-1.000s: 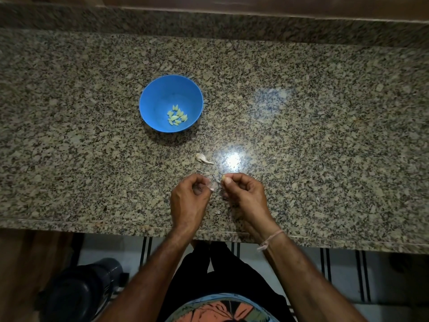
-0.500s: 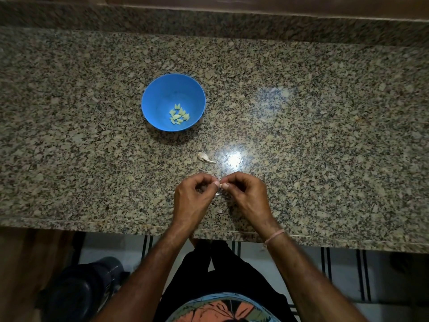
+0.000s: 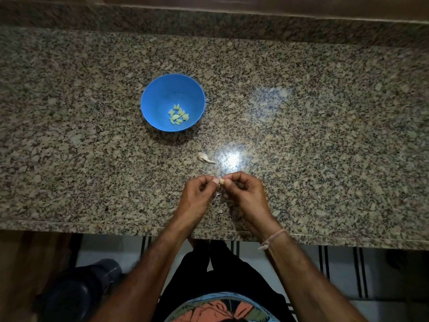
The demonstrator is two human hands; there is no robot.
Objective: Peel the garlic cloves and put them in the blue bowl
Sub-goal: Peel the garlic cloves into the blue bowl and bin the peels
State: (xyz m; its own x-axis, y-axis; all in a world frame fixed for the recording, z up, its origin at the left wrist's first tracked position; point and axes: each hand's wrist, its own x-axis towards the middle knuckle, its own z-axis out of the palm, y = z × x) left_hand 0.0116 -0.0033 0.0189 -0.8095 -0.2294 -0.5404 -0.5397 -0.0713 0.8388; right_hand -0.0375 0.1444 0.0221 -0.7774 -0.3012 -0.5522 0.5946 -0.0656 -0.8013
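Note:
A blue bowl stands on the granite counter, with several peeled garlic cloves lying in its bottom. Nearer the front, my left hand and my right hand meet fingertip to fingertip. Both pinch one small pale garlic clove between them. Bits of thin skin hang or lie just below the fingers. An unpeeled clove lies on the counter between the hands and the bowl.
The counter's front edge runs just below my wrists. A low granite backsplash bounds the far side. A dark round container sits on the floor at lower left. A bright light reflection shines beside the unpeeled clove.
The hands have stayed together at the same spot, working the clove; its pale flesh now shows between the fingertips. The bowl and the loose clove have not moved.

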